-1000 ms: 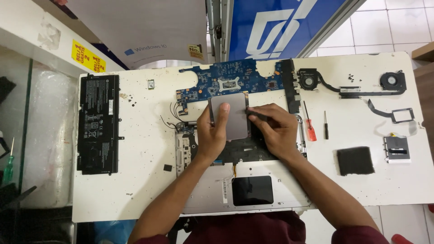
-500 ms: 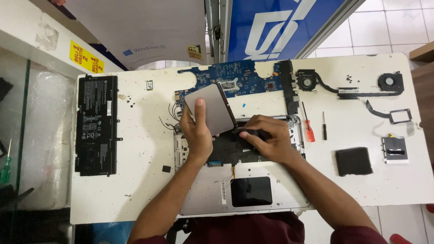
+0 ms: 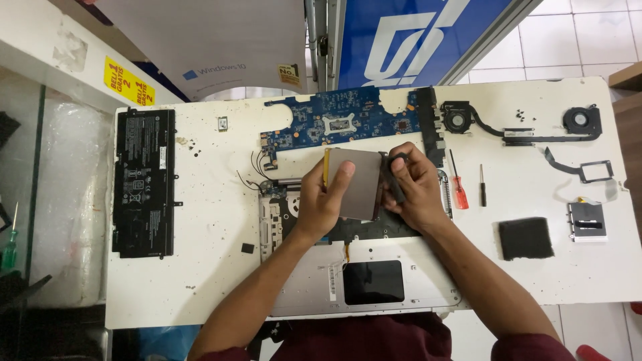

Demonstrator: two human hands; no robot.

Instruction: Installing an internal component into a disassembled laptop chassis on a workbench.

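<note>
Now I see my left hand (image 3: 323,204) grasping a grey flat panel (image 3: 356,182) by its yellow edge, thumb on top, lifted over the open laptop base (image 3: 294,294) at the middle of the white table (image 3: 214,267). My right hand (image 3: 413,190) is clenched around a small black part at the panel's 3 o'clock side. I judge the teardown is far along: the blue motherboard (image 3: 348,120) lies out at 12 o'clock, the battery (image 3: 144,180) at 9 o'clock, the fan assembly (image 3: 521,127) at 2 o'clock, the red screwdriver (image 3: 458,187) at 3 o'clock. The base holds only the keyboard layer and the dark touchpad (image 3: 373,282).
</note>
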